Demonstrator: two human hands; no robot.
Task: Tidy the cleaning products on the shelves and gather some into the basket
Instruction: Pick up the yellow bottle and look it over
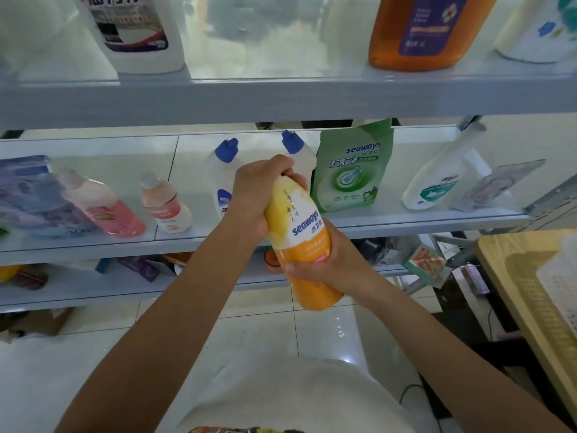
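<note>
I hold a yellow and orange Seaways bottle (304, 242) in front of the middle shelf (93, 245), tilted with its top to the upper left. My left hand (256, 192) grips its top end and hides the cap. My right hand (327, 264) grips its lower body from the right. Behind it on the shelf stand two white bottles with blue caps (223, 170), a green Seaways pouch (352, 170) and a white spray bottle (437, 179). The white basket (559, 276) shows at the right edge.
Two pink bottles (106, 204) and a purple pack (28, 195) lie on the shelf's left part. The upper shelf (281, 95) carries a white jug (134, 29) and an orange bottle (421, 29). A wooden table (512, 276) holds the basket. Boxes sit on the lower shelf.
</note>
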